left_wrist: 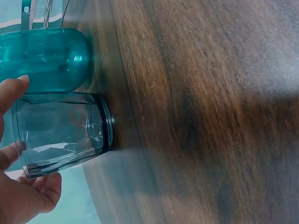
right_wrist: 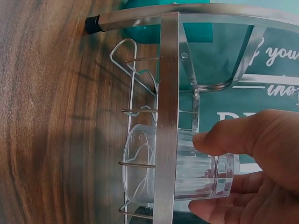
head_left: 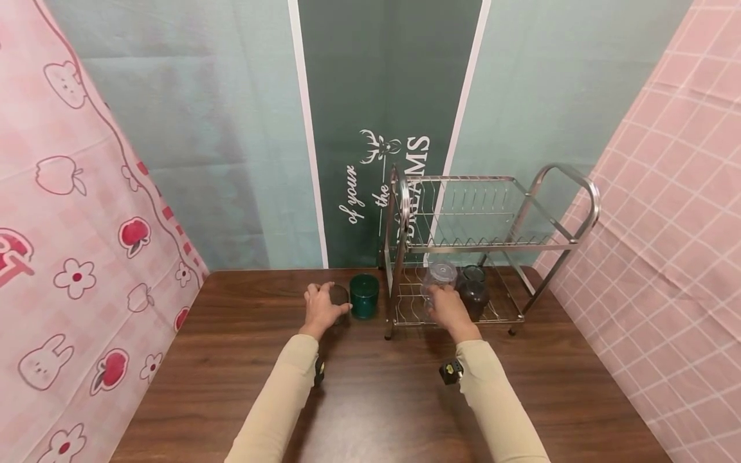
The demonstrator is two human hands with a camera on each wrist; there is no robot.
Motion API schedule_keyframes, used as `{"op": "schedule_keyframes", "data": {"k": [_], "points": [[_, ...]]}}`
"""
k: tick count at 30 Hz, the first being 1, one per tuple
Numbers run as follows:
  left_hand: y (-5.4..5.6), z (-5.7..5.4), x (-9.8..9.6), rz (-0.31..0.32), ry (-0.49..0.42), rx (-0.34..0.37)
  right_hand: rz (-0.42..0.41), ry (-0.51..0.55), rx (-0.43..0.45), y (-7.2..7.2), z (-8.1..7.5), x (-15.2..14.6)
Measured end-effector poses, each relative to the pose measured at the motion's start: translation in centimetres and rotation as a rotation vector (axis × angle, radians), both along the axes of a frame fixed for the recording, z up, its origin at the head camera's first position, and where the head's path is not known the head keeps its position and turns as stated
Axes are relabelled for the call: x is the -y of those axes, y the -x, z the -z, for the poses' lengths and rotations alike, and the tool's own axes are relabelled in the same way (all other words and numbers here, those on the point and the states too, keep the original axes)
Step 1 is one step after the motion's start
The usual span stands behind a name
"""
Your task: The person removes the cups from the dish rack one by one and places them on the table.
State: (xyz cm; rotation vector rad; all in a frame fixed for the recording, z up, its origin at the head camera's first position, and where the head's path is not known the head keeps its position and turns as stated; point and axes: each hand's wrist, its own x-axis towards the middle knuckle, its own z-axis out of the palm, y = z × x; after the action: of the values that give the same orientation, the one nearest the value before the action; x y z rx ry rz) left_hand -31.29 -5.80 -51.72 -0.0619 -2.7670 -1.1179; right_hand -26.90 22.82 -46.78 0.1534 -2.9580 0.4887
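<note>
My left hand (head_left: 324, 312) curls round a smoky grey glass (left_wrist: 65, 130) standing on the table, its thumb and fingers about the glass's upper end. Right beside it stands a teal glass (head_left: 364, 297), which the left thumb overlaps in the left wrist view. My right hand (head_left: 451, 312) grips a clear glass (right_wrist: 196, 172) near its thick base, thumb on one side and fingers on the other. That glass is upside down, its mouth at the wires of the rack's lower shelf. Close to its right sit a dark brownish glass (head_left: 475, 297) and a dark green glass (head_left: 473, 272).
A two-tier metal dish rack (head_left: 486, 247) stands on the right of the wooden table (head_left: 382, 399), close to the back curtain (head_left: 231, 161). Its front upright and upper tier frame the right hand's space. Pink cloths hang at both sides.
</note>
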Motion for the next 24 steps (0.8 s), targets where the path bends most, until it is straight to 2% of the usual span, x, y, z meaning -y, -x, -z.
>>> {"op": "schedule_keyframes", "data": {"k": [8,15,24], "points": [[0.18,0.12,-0.06,0.02,-0.025,0.028,-0.003,0.009,0.04,-0.1,-0.06,0.04],[0.53,-0.04,-0.04,0.025,-0.044,0.031,-0.002,0.02,0.029,0.12,-0.18,-0.04],[0.24,-0.3,-0.11,0.034,-0.013,0.043,-0.02,0.016,0.026,0.07,-0.16,-0.01]]}}
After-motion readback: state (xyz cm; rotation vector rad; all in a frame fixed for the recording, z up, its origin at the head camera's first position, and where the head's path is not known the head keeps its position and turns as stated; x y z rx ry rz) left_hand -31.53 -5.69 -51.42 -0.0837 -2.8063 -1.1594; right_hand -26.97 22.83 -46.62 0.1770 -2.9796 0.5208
